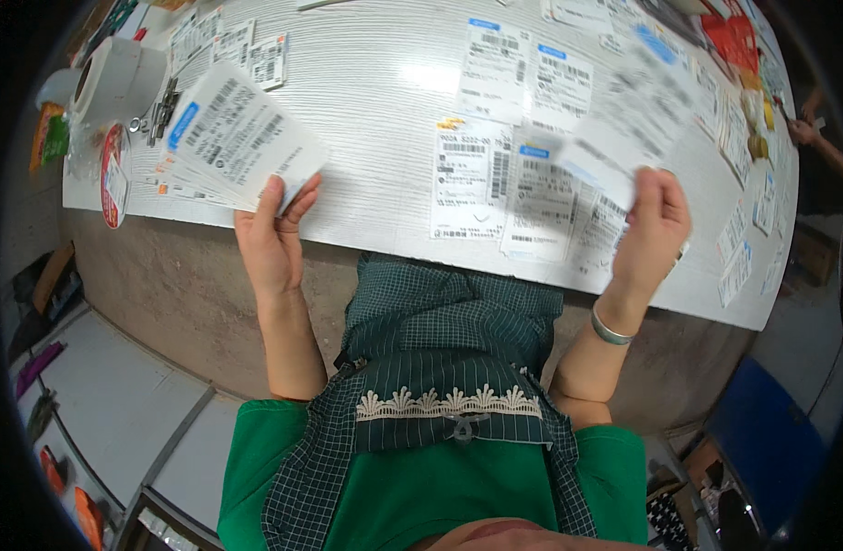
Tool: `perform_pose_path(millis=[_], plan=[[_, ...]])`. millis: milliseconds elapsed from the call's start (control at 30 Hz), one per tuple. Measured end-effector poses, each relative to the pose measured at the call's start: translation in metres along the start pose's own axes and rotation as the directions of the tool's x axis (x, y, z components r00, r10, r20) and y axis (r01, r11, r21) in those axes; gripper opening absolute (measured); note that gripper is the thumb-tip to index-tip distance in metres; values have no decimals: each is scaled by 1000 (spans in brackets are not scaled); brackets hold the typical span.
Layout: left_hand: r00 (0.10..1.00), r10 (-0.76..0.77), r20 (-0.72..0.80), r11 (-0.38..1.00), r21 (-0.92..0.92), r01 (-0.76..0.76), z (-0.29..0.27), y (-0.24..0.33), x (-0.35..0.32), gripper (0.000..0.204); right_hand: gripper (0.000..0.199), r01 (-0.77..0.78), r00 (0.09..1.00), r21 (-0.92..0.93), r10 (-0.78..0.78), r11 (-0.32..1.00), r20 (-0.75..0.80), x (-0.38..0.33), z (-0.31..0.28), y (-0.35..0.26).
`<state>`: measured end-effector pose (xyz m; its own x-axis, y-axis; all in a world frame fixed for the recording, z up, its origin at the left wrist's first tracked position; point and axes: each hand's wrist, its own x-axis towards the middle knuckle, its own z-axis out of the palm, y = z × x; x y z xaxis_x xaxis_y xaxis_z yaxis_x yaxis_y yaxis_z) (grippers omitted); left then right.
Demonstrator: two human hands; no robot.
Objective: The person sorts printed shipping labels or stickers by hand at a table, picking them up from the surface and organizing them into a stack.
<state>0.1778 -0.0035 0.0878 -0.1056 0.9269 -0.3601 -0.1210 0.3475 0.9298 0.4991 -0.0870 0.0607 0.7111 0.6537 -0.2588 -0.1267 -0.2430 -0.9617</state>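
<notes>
Left hand [279, 230] pinches a fanned label stack [247, 138] above the near-left of the white grained table [375, 129] – long axis slants far-left to near-right, blue-marked end far-left. Right hand [660, 216] grips a motion-blurred label [628, 119] by its near end, blue end pointing far. White roll [118, 78] at left, brownish floor [164, 266] past the near edge – broad tabletop gap between stack and laid-out labels [472, 174].

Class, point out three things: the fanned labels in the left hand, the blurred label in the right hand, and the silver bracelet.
Fanned labels [236, 136]: head view, front printed face.
Blurred label [634, 119]: head view, middle of its face.
Silver bracelet [608, 332]: head view, outside of the band.
</notes>
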Motion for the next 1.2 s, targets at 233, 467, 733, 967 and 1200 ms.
perform_pose_path(millis=[233, 467, 733, 967, 1200], plan=[[994, -67, 90, 997, -39, 71, 24, -9, 14, 32, 22, 90, 917, -301, 39, 949, 397, 35, 135, 16], [968, -148, 204, 988, -17, 154, 15, -14, 45, 31, 30, 445, 883, -812, -35, 378, 468, 18, 193, 21], [964, -123, 236, 992, 4, 125, -4, -16, 69, 34, 23, 347, 813, -385, -70, 855, 578, -32, 207, 0], [940, -228, 255, 962, -89, 258, -8, 3, 76, 34, 24, 460, 881, -739, -152, 493, 447, 12, 217, 11], [971, -109, 212, 990, -61, 124, -11, -11, 78, 34, 22, 360, 800, -364, -83, 859, 594, -25, 222, -10]])
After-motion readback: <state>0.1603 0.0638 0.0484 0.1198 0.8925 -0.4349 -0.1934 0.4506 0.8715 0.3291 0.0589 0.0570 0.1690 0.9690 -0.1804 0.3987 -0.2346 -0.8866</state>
